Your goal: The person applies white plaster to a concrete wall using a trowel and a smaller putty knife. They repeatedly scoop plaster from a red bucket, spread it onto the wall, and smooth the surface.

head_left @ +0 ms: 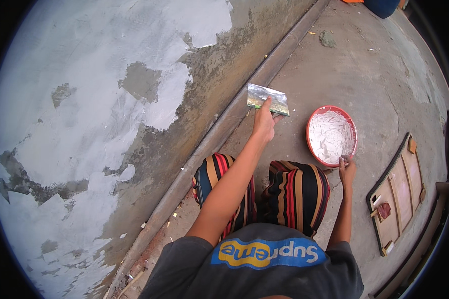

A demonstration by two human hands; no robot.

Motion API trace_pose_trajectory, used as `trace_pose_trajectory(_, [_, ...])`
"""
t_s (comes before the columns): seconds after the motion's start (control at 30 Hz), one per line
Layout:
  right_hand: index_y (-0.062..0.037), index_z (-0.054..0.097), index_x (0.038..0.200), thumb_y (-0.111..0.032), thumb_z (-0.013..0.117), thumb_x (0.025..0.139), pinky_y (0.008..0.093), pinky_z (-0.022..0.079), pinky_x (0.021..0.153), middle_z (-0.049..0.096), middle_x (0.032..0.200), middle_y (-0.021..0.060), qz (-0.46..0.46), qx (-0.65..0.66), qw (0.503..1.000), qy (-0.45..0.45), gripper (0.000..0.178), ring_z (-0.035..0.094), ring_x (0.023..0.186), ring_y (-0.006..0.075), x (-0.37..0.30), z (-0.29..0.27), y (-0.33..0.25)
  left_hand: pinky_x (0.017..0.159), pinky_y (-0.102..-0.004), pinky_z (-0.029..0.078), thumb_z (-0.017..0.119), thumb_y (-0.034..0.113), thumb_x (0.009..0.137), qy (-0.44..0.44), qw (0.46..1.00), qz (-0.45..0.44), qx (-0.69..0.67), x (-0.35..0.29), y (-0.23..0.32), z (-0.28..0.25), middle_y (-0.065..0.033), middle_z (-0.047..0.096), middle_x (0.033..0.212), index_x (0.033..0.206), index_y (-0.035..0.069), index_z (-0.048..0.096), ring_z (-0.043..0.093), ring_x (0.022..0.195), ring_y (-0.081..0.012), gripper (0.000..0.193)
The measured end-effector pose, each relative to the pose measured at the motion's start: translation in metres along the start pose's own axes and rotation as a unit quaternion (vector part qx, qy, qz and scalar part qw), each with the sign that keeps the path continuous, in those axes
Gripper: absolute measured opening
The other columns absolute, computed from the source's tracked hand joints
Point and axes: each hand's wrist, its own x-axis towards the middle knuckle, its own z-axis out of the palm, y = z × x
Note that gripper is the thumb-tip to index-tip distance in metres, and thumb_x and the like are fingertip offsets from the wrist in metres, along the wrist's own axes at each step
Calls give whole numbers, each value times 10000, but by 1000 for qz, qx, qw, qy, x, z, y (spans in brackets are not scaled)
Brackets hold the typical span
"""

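My left hand [265, 123] grips a flat rectangular metal putty blade [267, 97], its shiny face reflecting the surroundings. The thumb lies on top and the other fingers are mostly underneath. The blade is held above the floor beside the foot of the wall. To its right stands a red bowl [310, 145] holding thick white putty [331, 133]. My right hand [347, 171] is closed on the bowl's near right rim. On the left, the grey wall [199, 94] carries uneven patches of white putty [95, 119], with bare spots between them.
A narrow ledge [219, 124] runs along the wall's base. On the right, a framed wooden panel [401, 187] lies on the concrete floor [374, 79]. A grey lump [327, 39] sits farther off, and a dark blue container [381, 7] stands at the far right. My striped knees are close to the bowl.
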Motion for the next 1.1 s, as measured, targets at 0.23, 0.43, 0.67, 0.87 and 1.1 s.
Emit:
trace_pose_trajectory(0.23, [-51,562,1311,-418,817,725,400,515,798,662,1093,202,43,-8,999,9,738,668,894,305,-21,-23,-80,1037,-518,433,492,246,1001,1,1000,-21,10,-2,-2,2,-137,464,1348,1393,10,346,478,1252,-268,480])
trace_pose_trajectory(0.43, [-16,172,1515,-368,878,669,443,495,881,400,1418,254,77,177,960,204,1157,571,1121,363,-63,5,-66,1036,-507,437,492,240,998,-8,1000,-23,5,-6,3,4,-137,476,1342,1382,8,358,497,1235,-272,468])
trace_pose_trajectory(0.67, [71,552,1223,-307,820,780,351,516,775,653,1062,187,178,236,955,14,641,636,901,249,-86,83,10,994,-478,469,483,232,998,-30,999,-36,10,-2,-2,0,-132,517,1287,1347,-8,398,536,1185,-256,432])
trace_pose_trajectory(0.87, [50,581,1051,-251,702,874,337,519,750,672,940,156,200,375,904,33,370,637,806,217,-67,124,44,934,-432,504,533,200,966,-42,999,-34,10,-3,-5,-3,-126,542,1248,1306,-10,446,566,1126,-242,409])
trace_pose_trajectory(1.1, [26,567,983,-215,584,953,334,524,727,674,891,146,168,309,899,260,244,637,751,201,-76,97,34,944,-405,499,561,103,944,-112,993,-42,6,-6,5,-1,-134,563,1244,1277,-42,463,572,1121,-230,377])
